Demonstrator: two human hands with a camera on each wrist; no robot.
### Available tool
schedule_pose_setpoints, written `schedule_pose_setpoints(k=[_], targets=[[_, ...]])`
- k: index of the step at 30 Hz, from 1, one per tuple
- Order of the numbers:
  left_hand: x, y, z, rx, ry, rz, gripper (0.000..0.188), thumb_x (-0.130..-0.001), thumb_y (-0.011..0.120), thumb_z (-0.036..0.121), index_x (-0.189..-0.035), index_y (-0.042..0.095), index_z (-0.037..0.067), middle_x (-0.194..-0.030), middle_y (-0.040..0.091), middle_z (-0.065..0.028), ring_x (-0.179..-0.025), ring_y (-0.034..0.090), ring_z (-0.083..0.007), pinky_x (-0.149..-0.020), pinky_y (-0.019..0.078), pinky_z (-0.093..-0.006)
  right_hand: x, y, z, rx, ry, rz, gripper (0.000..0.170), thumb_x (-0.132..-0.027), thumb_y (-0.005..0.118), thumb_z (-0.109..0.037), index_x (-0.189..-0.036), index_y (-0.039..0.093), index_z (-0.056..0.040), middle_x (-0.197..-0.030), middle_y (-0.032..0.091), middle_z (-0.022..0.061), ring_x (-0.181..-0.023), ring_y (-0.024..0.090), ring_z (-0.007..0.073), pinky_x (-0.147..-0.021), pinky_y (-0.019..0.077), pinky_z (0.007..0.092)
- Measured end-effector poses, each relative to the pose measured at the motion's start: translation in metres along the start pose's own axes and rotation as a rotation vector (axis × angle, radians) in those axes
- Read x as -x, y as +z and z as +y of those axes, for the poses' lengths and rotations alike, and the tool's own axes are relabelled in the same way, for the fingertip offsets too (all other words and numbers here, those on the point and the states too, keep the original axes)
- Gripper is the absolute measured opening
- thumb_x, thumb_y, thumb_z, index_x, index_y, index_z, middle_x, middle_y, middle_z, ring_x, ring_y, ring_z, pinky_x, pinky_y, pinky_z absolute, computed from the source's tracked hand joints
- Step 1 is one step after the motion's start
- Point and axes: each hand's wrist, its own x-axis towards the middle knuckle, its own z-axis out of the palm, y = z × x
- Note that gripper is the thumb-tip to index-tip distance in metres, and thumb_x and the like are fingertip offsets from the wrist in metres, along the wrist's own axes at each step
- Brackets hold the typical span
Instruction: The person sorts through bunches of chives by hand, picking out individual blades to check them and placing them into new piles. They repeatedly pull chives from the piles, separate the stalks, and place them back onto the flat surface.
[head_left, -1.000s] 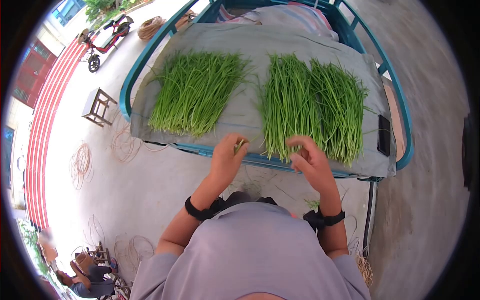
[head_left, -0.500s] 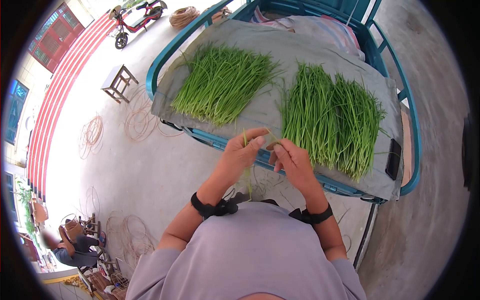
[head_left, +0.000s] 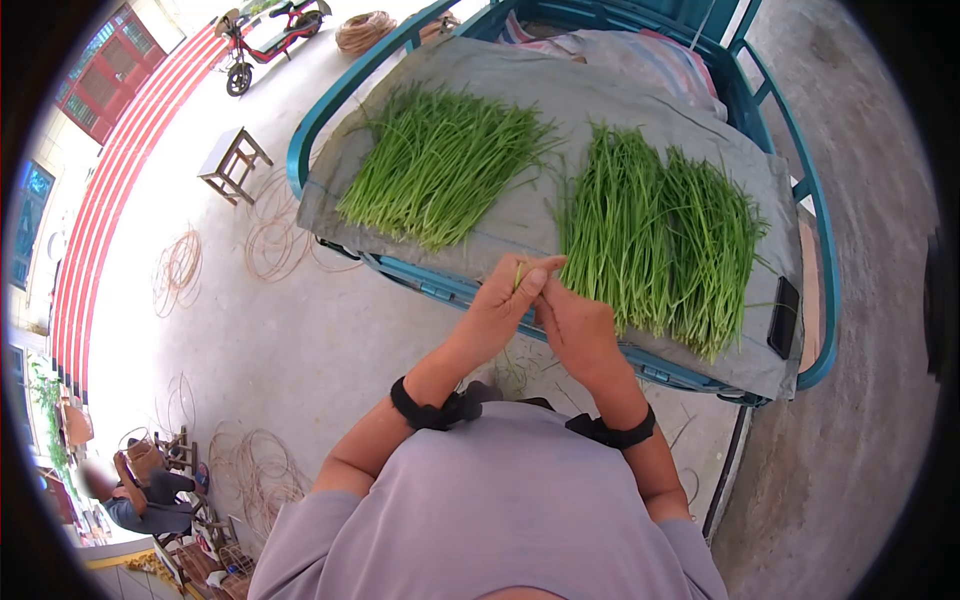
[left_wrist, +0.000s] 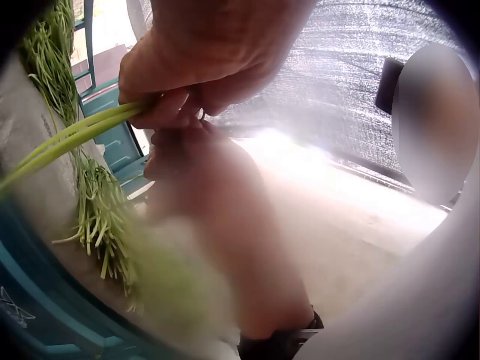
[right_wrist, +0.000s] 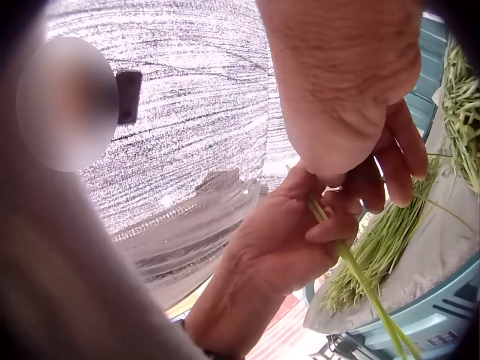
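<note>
My two hands meet just in front of the cart's near edge in the head view. My left hand (head_left: 508, 302) holds a few green chive stalks (right_wrist: 361, 279), which run across its palm in the right wrist view. In the left wrist view the stalks (left_wrist: 69, 138) stick out to the left from its fingers. My right hand (head_left: 582, 332) brings thumb and forefinger against the left fingertips and pinches the stalks' end there. Just beyond the hands lie a left pile of chives (head_left: 440, 165) and two adjoining right piles, chives (head_left: 618, 235) and chives (head_left: 708, 255).
A grey cloth (head_left: 520, 215) covers the bed of a teal cart (head_left: 440, 285) with side rails. A black phone (head_left: 784, 318) lies at its right edge. Behind is a striped sack (head_left: 640, 65). Left are a stool (head_left: 235, 165), a scooter (head_left: 275, 45), wire coils (head_left: 180, 270) and a seated person (head_left: 150, 495).
The head view has turned, shifting the cart rightward. My right hand came from beside the right piles to my left hand, and the fingertips have closed together over the stalks.
</note>
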Motion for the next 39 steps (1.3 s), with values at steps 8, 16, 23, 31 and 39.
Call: schedule_pose_setpoints(k=[8, 16, 23, 31, 39], targets=[[0.002, -0.029, 0.006, 0.496, -0.058, 0.366, 0.035, -0.101, 0.041, 0.033, -0.111, 0.053, 0.002, -0.085, 0.059, -0.0027, -0.085, 0.057, -0.0128, -0.078, 0.0464, -0.0308, 0.015, 0.003, 0.014, -0.028, 0.043, -0.226, 0.015, -0.092, 0.053, -0.017, -0.091, 0.057, -0.0032, -0.064, 0.058, 0.0100, -0.053, 0.059, 0.0236, -0.052, 0.0458, 0.0318], [0.013, -0.119, -0.005, 0.885, 0.043, 0.545, 0.029, -0.101, 0.041, 0.029, -0.107, 0.055, 0.004, -0.064, 0.036, 0.0050, -0.054, 0.034, -0.0059, -0.049, 0.0343, -0.0221, 0.058, -0.024, 0.032, -0.314, 0.424, -0.217, 0.020, -0.094, 0.050, -0.017, -0.085, 0.059, -0.0014, -0.060, 0.054, 0.0037, -0.049, 0.053, 0.0092, -0.048, 0.0425, 0.0242], [0.025, -0.136, 0.018, 0.743, 0.061, 0.613, 0.030, -0.101, 0.042, 0.025, -0.113, 0.053, 0.001, -0.061, 0.030, 0.0049, -0.050, 0.028, -0.0040, -0.039, 0.0227, -0.0180, 0.068, -0.053, 0.047, -0.054, 0.484, 0.255, 0.014, -0.090, 0.057, -0.018, -0.087, 0.060, -0.0048, -0.067, 0.055, 0.0060, -0.059, 0.055, 0.0155, -0.057, 0.0440, 0.0288], [0.024, -0.066, 0.029, 0.227, -0.146, 0.303, 0.029, -0.097, 0.050, 0.024, -0.111, 0.059, 0.000, -0.060, 0.029, 0.0094, -0.051, 0.024, -0.0009, -0.046, 0.0189, -0.0187, 0.020, -0.046, 0.049, 0.457, 0.548, 0.156, 0.022, -0.082, 0.063, -0.033, -0.087, 0.064, -0.0115, -0.085, 0.062, 0.0046, -0.072, 0.061, 0.0246, -0.063, 0.0467, 0.0373], [0.030, -0.052, 0.035, -0.076, -0.087, 0.087, 0.028, -0.088, 0.062, 0.007, -0.116, 0.062, 0.004, -0.065, 0.034, 0.0102, -0.060, 0.030, -0.0022, -0.053, 0.0253, -0.0187, 0.027, -0.047, 0.032, 0.186, 0.368, 0.332, 0.010, -0.082, 0.064, -0.018, -0.083, 0.063, -0.0079, -0.069, 0.060, 0.0053, -0.057, 0.057, 0.0189, -0.055, 0.0442, 0.0294]])
